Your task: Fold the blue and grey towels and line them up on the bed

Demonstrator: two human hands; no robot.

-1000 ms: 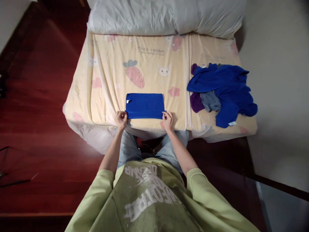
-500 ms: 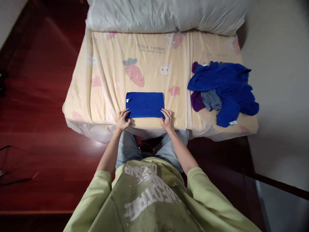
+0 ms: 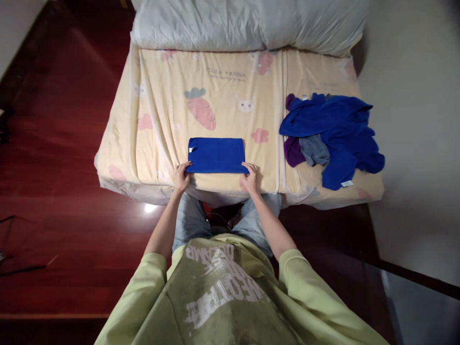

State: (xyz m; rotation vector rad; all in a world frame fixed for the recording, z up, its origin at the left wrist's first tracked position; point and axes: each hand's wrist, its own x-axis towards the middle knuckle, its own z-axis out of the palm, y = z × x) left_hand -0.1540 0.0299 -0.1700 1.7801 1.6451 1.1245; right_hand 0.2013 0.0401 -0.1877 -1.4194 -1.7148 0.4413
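A blue towel (image 3: 216,154) lies as a flat rectangle on the bed near its front edge, a small white tag at its left side. My left hand (image 3: 182,177) pinches the near left corner, fingers on top and thumb tucked underneath. At the near right corner, my right hand (image 3: 250,177) grips the cloth the same way. The near edge stretches straight between both hands and looks slightly raised.
On the right of the bed sits a crumpled pile of blue cloths (image 3: 341,129) with purple and grey ones among them. A grey-white quilt (image 3: 247,24) lies across the far end of the patterned bed sheet (image 3: 230,115). A wall stands at the right.
Both hands have closed on the near corners of the towel, and its near edge has come up slightly and drawn taut. The cloth pile has stayed put.
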